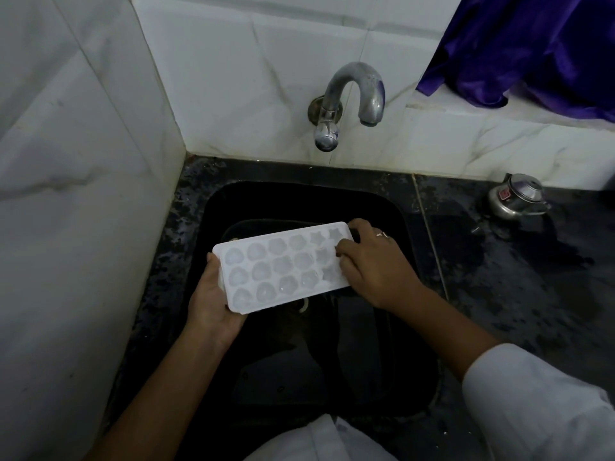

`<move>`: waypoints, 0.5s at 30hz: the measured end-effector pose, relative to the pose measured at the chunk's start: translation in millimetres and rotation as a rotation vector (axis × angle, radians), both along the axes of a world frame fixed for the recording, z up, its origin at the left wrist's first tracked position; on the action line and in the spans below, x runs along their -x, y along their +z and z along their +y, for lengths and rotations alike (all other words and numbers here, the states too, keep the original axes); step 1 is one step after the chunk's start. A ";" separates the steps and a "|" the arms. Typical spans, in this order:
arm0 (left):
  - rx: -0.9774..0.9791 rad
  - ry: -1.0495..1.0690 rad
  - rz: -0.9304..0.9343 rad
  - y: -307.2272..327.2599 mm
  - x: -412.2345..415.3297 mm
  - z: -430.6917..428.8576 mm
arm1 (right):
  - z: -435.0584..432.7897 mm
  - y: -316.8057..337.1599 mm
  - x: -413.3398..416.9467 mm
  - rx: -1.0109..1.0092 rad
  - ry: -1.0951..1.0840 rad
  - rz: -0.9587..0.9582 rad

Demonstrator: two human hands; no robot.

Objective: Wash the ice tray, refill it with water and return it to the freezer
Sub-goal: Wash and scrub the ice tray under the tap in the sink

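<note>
A white plastic ice tray with round and star-shaped cells is held roughly level over the black sink. My left hand grips its near left end from below and the side. My right hand rests on the tray's right end, fingers curled over the star cells and thumb behind the far edge. A metal tap curves out of the tiled wall above the sink's far side. No water runs from it.
White marble-look tiles cover the left wall and back wall. Dark dishes lie in the sink under the tray. A small steel kettle stands on the wet black counter at the right. Purple cloth hangs at the upper right.
</note>
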State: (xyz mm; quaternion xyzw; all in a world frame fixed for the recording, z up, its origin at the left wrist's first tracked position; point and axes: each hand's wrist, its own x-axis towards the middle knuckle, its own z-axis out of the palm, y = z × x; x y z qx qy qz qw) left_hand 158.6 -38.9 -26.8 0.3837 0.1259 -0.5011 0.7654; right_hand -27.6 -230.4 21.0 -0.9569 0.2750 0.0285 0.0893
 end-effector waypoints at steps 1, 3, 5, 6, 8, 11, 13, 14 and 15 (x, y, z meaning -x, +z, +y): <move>-0.004 0.007 0.002 0.2 0.8 -1.0 | 3.5 -0.6 -1.8 0.066 0.011 0.036; -0.017 0.018 -0.012 1.3 -1.8 -0.2 | 8.5 -1.0 0.5 0.079 0.013 0.042; -0.023 0.023 -0.031 2.8 -7.4 3.0 | 12.1 3.5 7.9 -0.011 0.011 -0.018; -0.025 0.030 -0.038 3.6 -9.9 4.6 | 14.3 5.1 12.9 -0.040 0.005 -0.072; -0.024 0.050 -0.051 4.5 -13.2 7.0 | 22.3 5.4 22.1 -0.066 -0.021 -0.200; -0.016 0.062 -0.041 4.1 -13.5 7.5 | 34.8 -5.3 30.9 -0.070 -0.031 -0.210; -0.028 0.050 -0.047 2.6 -9.7 6.6 | 36.0 -11.8 30.2 -0.092 -0.077 -0.163; -0.035 0.040 -0.053 2.8 -6.7 6.0 | 35.4 -13.9 28.3 -0.102 -0.099 -0.153; -0.038 0.035 -0.061 2.4 -4.4 5.7 | 35.0 -15.5 26.2 -0.116 -0.112 -0.151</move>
